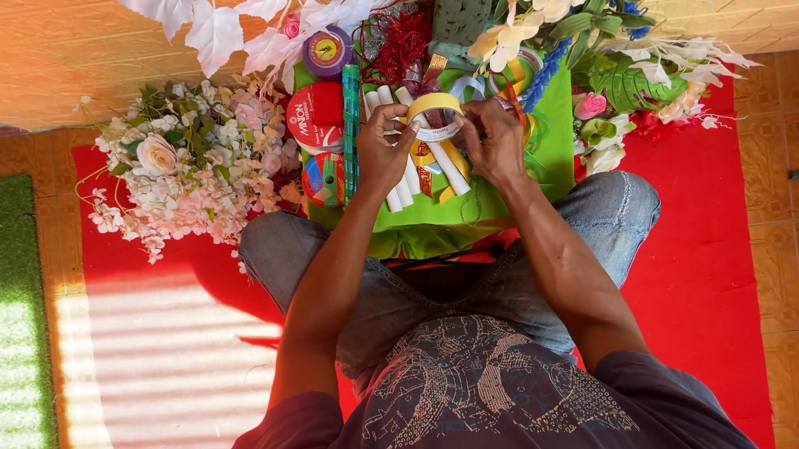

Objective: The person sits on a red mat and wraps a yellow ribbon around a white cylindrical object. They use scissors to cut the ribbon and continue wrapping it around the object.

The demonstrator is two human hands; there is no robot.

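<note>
Both hands, left hand [384, 150] and right hand [494, 141], pinch a yellow tape roll [435, 117] (fingers closed on its rim), which may slip onto the white sticks [404, 176] below.

A single head-worn camera looks almost straight down from above the seated person, near enough that the shirt and both forearms fill the lower middle of the picture. It faces forward over the knees, so the left hand [384, 150] and right hand [494, 141] meet just above centre. Beyond the fingertips lies the green cloth [556, 130]; to either side of them spreads the red mat [702, 267].
</note>
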